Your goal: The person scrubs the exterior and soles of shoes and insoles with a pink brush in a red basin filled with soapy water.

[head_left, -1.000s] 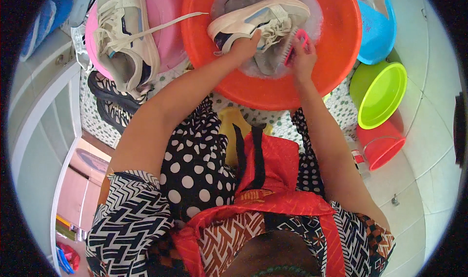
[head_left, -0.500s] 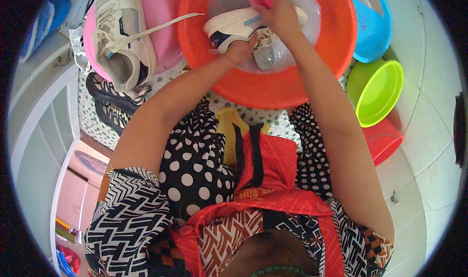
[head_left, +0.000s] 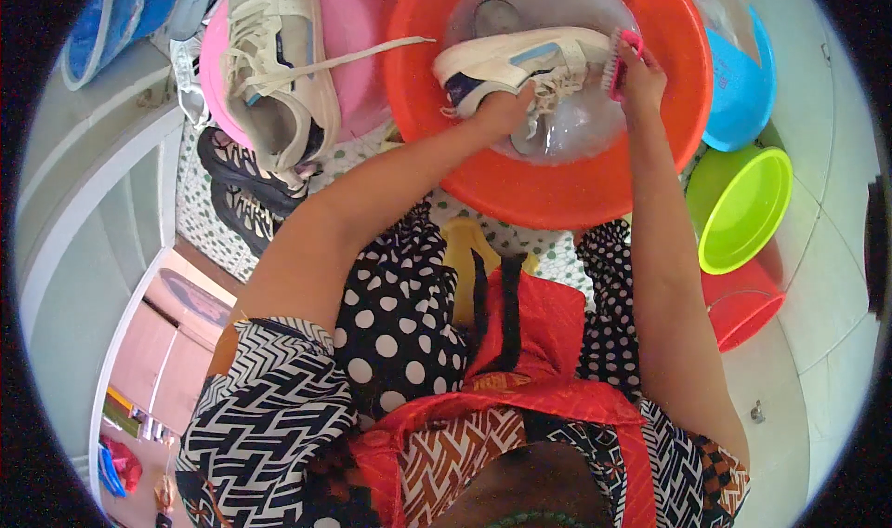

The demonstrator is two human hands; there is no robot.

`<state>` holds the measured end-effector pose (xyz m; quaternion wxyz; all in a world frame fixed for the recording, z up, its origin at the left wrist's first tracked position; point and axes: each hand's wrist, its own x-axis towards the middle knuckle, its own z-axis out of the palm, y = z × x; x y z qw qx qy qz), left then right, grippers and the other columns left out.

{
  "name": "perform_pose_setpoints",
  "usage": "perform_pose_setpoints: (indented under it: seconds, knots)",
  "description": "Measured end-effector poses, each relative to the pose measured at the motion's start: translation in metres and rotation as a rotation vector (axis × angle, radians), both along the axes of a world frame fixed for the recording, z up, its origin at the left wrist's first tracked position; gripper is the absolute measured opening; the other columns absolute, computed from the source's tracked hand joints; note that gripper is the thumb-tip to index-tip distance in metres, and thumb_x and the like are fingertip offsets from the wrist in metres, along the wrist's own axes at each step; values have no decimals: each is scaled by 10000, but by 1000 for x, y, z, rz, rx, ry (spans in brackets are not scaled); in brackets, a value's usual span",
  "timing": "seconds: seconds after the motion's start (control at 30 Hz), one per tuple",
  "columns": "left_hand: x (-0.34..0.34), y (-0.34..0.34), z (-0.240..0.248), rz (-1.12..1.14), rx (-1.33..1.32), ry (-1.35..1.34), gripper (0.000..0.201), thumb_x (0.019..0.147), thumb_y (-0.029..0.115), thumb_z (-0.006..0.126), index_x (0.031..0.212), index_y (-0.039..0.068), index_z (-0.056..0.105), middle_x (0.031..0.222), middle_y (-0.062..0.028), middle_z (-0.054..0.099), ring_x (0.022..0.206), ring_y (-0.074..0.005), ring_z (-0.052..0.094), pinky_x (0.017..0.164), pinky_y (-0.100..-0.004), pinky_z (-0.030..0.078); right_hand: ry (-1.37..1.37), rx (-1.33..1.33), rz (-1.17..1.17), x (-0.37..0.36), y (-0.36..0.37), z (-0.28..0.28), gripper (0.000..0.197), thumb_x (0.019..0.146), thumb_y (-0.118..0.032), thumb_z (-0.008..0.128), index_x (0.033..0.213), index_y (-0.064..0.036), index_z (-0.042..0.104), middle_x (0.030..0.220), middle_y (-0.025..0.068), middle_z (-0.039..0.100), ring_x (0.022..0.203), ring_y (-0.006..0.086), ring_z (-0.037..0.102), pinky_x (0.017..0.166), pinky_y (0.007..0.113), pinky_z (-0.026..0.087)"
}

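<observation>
A white sneaker (head_left: 520, 56) with blue and navy patches lies on its side over cloudy, soapy water in a large orange-red basin (head_left: 520, 198). My left hand (head_left: 506, 112) grips it at the heel opening, its fingers partly hidden inside. Near the toe, my right hand (head_left: 643, 80) is closed round a pink scrubbing brush (head_left: 624, 59) whose pale bristles face the shoe, a little apart from it. The sneaker's laces hang loose beside its tongue.
Another white sneaker (head_left: 279, 72) rests on a pink basin (head_left: 358, 82) at the left, one lace stretching toward the orange-red basin. Black shoes (head_left: 243, 179) stand on the pebble-patterned floor below. Blue (head_left: 739, 91), lime-green (head_left: 743, 207) and red (head_left: 743, 305) containers line the right wall.
My right hand has moved the brush from the sneaker's upper side to the right, beyond its toe. My left hand still holds the sneaker. The whole view has shifted slightly.
</observation>
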<state>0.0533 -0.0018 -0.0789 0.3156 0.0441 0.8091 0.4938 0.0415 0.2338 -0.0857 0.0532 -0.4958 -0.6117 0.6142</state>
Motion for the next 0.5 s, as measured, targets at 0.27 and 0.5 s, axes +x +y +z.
perform_pose_setpoints:
  seconds: [0.27, 0.5]
  knots:
    - [-35, 4, 20, 347, 109, -590, 494, 891, 390, 434, 1073, -60, 530, 1025, -205, 566, 907, -233, 561, 731, -370, 472, -179, 772, 327, 41, 14, -23, 382, 755, -233, 654, 1105, -94, 588, 962, 145, 638, 890, 272, 614, 773, 366, 467]
    - [-24, 23, 1, 537, 623, -761, 477, 878, 345, 526, 1211, 13, 449, 1157, -72, 528, 1028, -182, 513, 880, -306, 415, 85, -244, 103, 81, -19, -39, 442, 741, -261, 695, 1106, -46, 566, 1000, 51, 600, 921, 184, 576, 775, 338, 469]
